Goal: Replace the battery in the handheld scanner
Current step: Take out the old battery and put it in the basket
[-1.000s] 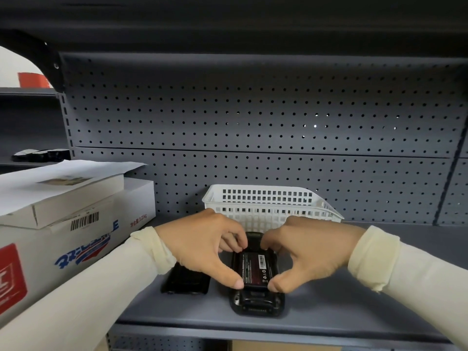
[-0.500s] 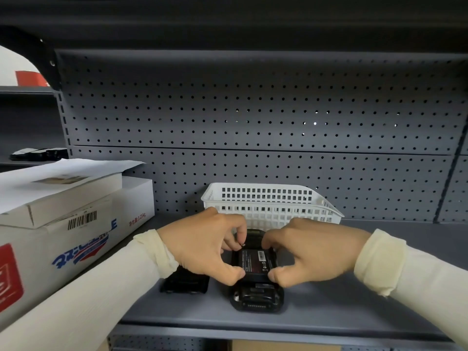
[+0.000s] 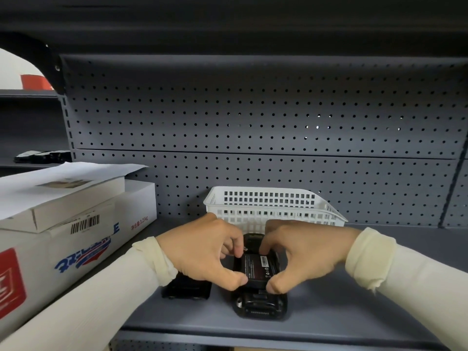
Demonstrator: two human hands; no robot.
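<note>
Black and face-down, the handheld scanner (image 3: 260, 304) lies on the grey metal shelf (image 3: 354, 307). Left hand (image 3: 202, 252) and right hand (image 3: 304, 252) arch over it, curled fingers and thumbs pinching the flat, labelled battery (image 3: 257, 271) at its edges in the scanner's back.

Black scanner (image 3: 260, 304); black battery (image 3: 255, 269), label apparently dark red. White lattice basket (image 3: 273, 206). Grey perforated back panel (image 3: 253, 117). White carton (image 3: 76, 247), red-blue print. Cream sleeves (image 3: 405, 274).
</note>
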